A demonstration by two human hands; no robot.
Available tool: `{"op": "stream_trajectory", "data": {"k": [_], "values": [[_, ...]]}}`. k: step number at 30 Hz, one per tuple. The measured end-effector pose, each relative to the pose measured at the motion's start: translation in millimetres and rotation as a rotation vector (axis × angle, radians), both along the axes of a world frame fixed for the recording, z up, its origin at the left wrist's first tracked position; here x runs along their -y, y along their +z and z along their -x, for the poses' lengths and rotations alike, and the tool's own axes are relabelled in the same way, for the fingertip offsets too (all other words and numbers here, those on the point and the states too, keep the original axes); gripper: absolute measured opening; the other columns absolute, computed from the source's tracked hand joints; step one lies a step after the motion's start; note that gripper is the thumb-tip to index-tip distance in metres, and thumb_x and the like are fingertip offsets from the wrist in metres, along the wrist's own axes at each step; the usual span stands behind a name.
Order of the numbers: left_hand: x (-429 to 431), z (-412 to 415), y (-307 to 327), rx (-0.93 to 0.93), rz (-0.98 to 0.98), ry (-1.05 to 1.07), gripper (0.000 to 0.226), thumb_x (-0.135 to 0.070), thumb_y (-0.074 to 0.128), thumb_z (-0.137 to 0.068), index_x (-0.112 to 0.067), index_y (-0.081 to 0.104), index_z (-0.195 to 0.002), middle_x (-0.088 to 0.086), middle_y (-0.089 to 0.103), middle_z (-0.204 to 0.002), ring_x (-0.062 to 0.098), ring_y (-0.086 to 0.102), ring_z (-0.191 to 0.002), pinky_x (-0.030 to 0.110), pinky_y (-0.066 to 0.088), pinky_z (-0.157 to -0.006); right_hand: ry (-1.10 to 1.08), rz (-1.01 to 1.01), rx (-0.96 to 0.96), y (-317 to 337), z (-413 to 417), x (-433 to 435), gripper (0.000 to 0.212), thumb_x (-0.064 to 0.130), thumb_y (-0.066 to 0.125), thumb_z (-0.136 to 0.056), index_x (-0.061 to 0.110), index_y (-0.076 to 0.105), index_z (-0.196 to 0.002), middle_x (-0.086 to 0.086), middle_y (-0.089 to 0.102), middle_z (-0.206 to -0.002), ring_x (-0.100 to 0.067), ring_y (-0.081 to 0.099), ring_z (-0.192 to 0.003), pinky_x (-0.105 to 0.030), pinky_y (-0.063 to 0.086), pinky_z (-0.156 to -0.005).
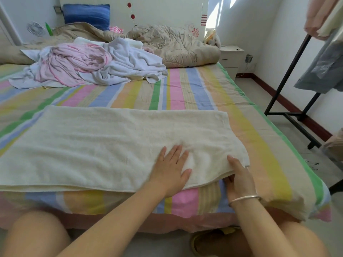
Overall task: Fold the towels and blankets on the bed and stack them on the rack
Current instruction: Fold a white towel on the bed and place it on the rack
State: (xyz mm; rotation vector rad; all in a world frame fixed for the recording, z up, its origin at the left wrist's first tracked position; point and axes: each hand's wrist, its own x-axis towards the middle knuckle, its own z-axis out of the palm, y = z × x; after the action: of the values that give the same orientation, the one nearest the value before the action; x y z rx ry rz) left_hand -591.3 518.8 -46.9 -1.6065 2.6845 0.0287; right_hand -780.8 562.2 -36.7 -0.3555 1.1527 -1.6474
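Head view: by the bed's (187, 89) front edge, the flat left hand (169, 171) presses the half-folded cream towel (92, 145), the right hand (239, 179) grips its corner; the far pile (83, 64) is not folded yet

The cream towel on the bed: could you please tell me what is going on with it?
A person is folding the cream terry towel, spread flat across the striped pastel bed sheet. The left hand presses flat on it, while the right hand pinches its near right corner, thumb on top and fingers underneath. A crumpled pile of pink and white towels lies further up the bed, and the black metal rack stands on the floor to the right.
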Motion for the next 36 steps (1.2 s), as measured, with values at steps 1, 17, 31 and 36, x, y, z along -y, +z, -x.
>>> {"op": "stream_trajectory", "data": {"k": [1, 17, 31, 36], "values": [[3, 0, 0, -0.027, -0.050, 0.005, 0.080, -0.059, -0.008, -0.086, -0.023, 0.001, -0.157, 0.000, -0.008, -0.164, 0.012, -0.013, -0.149, 0.044, -0.008, -0.120, -0.016, 0.044, -0.050, -1, -9, 0, 0.039, 0.011, 0.066, -0.087, 0.011, 0.061, -0.126, -0.007, 0.067, -0.119, -0.024, 0.065, -0.107, -0.040, 0.052, -0.090], [78, -164, 57, -1.839, -0.929, 0.756, 0.046, -0.032, 0.036, -0.103, -0.002, 0.056, -0.131, 0.017, 0.069, -0.108, 0.030, 0.067, -0.094, 0.040, 0.056, -0.079, 0.446, 0.655, -1.593, 53, -173, 27, 0.038, 0.015, 0.061, -0.074, 0.017, 0.066, -0.112, -0.005, 0.069, -0.105, -0.027, 0.060, -0.098, -0.030, 0.045, -0.088], [107, -164, 65, -1.504, -0.862, 0.686, 0.047, -0.042, 0.071, -0.085, -0.009, 0.066, -0.118, 0.011, 0.072, -0.111, 0.028, 0.070, -0.101, 0.040, 0.054, -0.092, 0.647, 0.523, -1.628, 31, -190, 33, 0.044, 0.036, 0.045, -0.081, 0.041, 0.058, -0.122, 0.012, 0.060, -0.132, -0.019, 0.051, -0.128, -0.037, 0.045, -0.101], [117, -158, 75, -1.376, -0.598, 0.614, 0.027, -0.017, 0.068, -0.091, -0.013, 0.060, -0.115, 0.002, 0.070, -0.099, 0.016, 0.068, -0.082, 0.025, 0.056, -0.062, 0.723, 0.533, -1.456, 37, -194, 42, 0.049, 0.037, 0.037, -0.084, 0.043, 0.052, -0.131, 0.018, 0.055, -0.136, -0.005, 0.040, -0.135, -0.031, 0.039, -0.108]]}}
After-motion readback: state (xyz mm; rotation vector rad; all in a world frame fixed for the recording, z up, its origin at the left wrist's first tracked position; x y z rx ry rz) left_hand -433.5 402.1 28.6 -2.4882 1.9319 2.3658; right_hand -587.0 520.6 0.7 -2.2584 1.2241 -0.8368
